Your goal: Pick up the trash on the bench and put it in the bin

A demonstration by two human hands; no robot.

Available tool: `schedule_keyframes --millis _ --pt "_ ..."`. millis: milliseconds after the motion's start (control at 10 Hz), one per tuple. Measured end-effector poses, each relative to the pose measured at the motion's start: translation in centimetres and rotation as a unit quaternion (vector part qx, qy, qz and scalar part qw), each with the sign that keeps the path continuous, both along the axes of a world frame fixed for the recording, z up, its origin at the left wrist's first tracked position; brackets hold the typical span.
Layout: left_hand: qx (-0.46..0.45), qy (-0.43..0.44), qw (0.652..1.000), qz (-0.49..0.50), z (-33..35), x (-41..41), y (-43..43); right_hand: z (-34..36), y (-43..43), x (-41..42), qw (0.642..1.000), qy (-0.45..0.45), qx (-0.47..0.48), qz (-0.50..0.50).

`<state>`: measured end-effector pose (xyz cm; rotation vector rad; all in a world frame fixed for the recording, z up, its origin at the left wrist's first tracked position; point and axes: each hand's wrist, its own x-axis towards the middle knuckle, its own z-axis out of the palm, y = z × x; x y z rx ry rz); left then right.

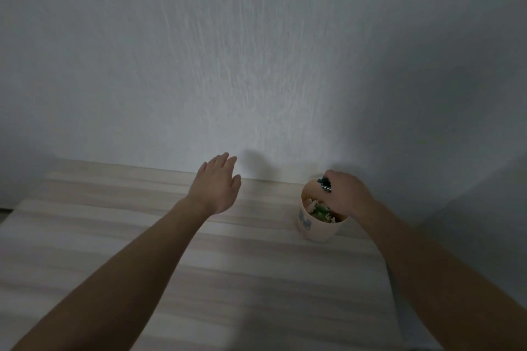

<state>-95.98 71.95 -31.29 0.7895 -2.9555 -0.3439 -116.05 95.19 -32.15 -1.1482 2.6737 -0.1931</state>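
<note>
A small pale round bin [316, 226] with a blue label stands on the light wooden bench [142, 236], near its right edge and close to the wall. Crumpled white and green trash [318, 209] lies inside it. My right hand [346, 194] hovers over the bin's mouth, fingers closed on a small dark blue piece of trash [325, 184]. My left hand [218, 184] is held flat above the bench, to the left of the bin, palm down, fingers apart, holding nothing.
A plain pale wall [256, 51] rises right behind the bench. The bench's right edge [390, 279] runs just past the bin, with a shadowed gap beyond it. The scene is dim.
</note>
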Motion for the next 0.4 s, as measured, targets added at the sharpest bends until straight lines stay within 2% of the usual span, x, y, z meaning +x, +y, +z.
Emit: schedule_keyframes --millis 200,400 --pt "0.023 -0.011 1.000 0.013 -0.69 -0.08 -0.42 -1.04 0.17 -0.25 1.000 -0.019 0.013 -0.010" --pt "0.025 -0.001 1.000 0.016 -1.20 -0.22 -0.25 -1.42 0.67 -0.75 0.999 0.022 0.030 -0.016"
